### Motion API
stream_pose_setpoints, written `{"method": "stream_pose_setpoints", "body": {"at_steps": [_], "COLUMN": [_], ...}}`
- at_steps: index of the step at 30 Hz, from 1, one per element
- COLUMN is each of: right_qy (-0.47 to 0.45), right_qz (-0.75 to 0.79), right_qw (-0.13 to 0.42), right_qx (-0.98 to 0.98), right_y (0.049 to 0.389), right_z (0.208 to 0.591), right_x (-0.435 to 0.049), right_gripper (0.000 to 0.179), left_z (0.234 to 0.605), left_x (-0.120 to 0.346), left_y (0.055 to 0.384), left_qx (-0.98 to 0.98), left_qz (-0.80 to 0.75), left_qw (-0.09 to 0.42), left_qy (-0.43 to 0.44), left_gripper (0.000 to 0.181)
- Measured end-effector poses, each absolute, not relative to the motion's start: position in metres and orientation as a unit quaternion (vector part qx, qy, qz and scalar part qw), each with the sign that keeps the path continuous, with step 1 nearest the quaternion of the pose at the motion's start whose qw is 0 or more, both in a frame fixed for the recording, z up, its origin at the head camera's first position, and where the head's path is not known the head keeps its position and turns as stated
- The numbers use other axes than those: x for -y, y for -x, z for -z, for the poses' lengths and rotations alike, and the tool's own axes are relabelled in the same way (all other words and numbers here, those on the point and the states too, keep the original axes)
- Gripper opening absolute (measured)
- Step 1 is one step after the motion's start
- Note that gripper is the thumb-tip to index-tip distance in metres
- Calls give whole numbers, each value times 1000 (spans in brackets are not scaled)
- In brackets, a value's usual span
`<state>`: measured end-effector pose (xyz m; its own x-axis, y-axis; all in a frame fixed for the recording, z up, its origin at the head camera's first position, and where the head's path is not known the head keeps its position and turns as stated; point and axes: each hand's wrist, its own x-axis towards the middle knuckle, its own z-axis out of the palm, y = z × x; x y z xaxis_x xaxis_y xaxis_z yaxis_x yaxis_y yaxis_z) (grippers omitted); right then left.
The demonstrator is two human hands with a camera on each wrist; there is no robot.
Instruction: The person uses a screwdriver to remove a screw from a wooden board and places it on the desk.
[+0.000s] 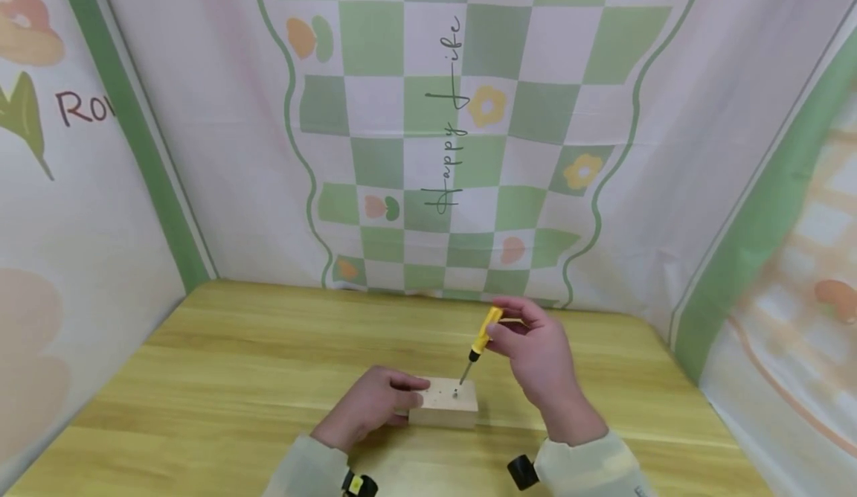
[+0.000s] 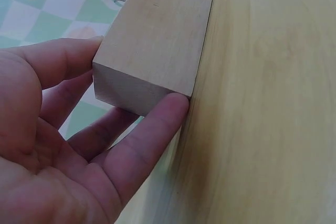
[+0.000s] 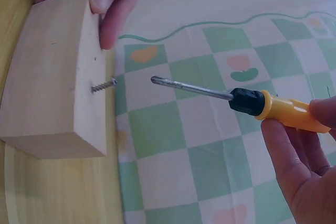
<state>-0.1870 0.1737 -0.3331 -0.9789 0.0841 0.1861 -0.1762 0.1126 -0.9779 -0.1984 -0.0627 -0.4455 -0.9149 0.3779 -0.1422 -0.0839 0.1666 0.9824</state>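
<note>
A pale wooden block (image 1: 443,417) lies on the table. My left hand (image 1: 372,405) grips its left end, thumb and fingers set around the edges in the left wrist view. From the block's top face a screw (image 3: 104,85) sticks up, its threads partly showing; a few small dark holes dot the same face. My right hand (image 1: 544,356) holds a screwdriver (image 3: 289,113) by its yellow handle, between thumb and fingers. Its metal shaft slants down toward the screw, and the right wrist view shows a gap between tip and screw head.
The wood-grain table (image 1: 268,348) extends around the block. Behind it hangs a printed cloth (image 1: 375,162) with green checks, and more patterned cloth encloses both sides. A black wrist strap (image 1: 361,484) shows at the left sleeve, and a black device (image 1: 523,472) at the right cuff.
</note>
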Motion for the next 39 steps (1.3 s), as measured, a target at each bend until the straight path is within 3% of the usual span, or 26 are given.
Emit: {"method": "stream_pose_setpoints", "body": {"at_steps": [28,39], "right_qy": [-98,-179], "right_qz": [-523,-306], "right_qw": [145,326], "right_qx": [834,876], "right_y": [180,174], "right_z": [345,354], "right_x": [-151,-134], "right_gripper": [23,33], "left_z": [441,442], "left_x": [63,64], "left_y": [199,198], "left_qx": [-740,-736], "left_qz": [-637,-641], "left_qw": [197,195], "left_qy": [-86,-95], "left_gripper": [22,23]}}
